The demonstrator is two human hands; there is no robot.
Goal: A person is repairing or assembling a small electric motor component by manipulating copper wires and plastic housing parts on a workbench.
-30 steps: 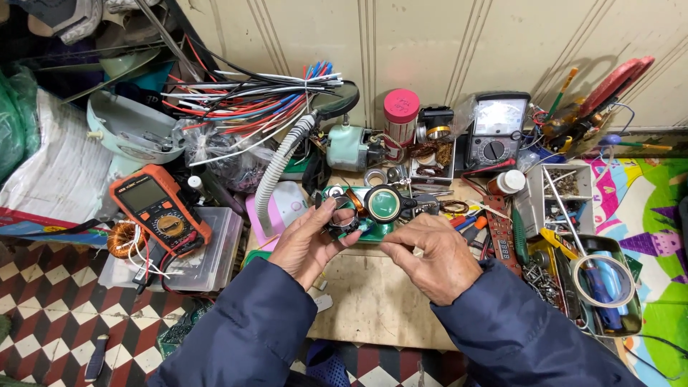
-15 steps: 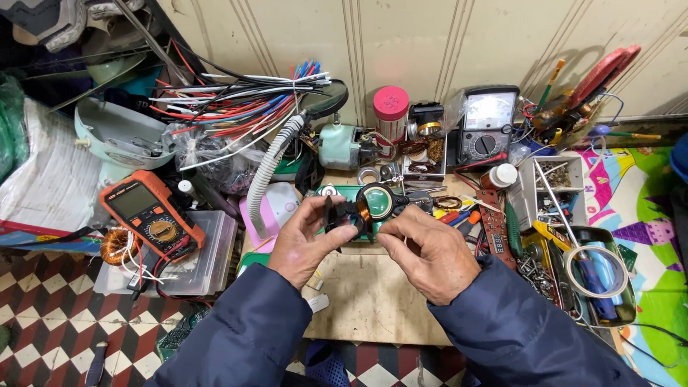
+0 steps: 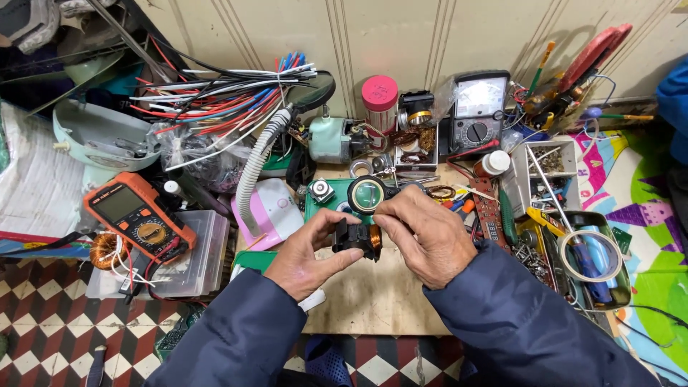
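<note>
Much of the small black part with a copper winding (image 3: 358,239) is covered: fingers wrap its near and far sides, so only its top face and the orange-brown coil at its right end show, and its full shape cannot be made out. Both forearms in dark blue sleeves run off the bottom edge of the head view. The left hand (image 3: 304,254) cups the part from below and the left, thumb pressed along its near edge and fingers curled behind it. The right hand (image 3: 423,233) comes in from the right with thumb and forefinger pinched on the coil end, the other fingers folded over and hiding the part's far right side. The part sits between the two hands, held just above the bare wooden surface (image 3: 373,304) and right in front of a round magnifier (image 3: 368,194) on a green mat (image 3: 315,209). To the left an orange multimeter (image 3: 136,218) lies on a clear plastic box (image 3: 193,258), its leads partly tucked out of sight. Behind, a bundle of coloured wires (image 3: 229,100) and an analogue meter (image 3: 479,111) lean by the wall, with the clutter between them too dense to sort out.
</note>
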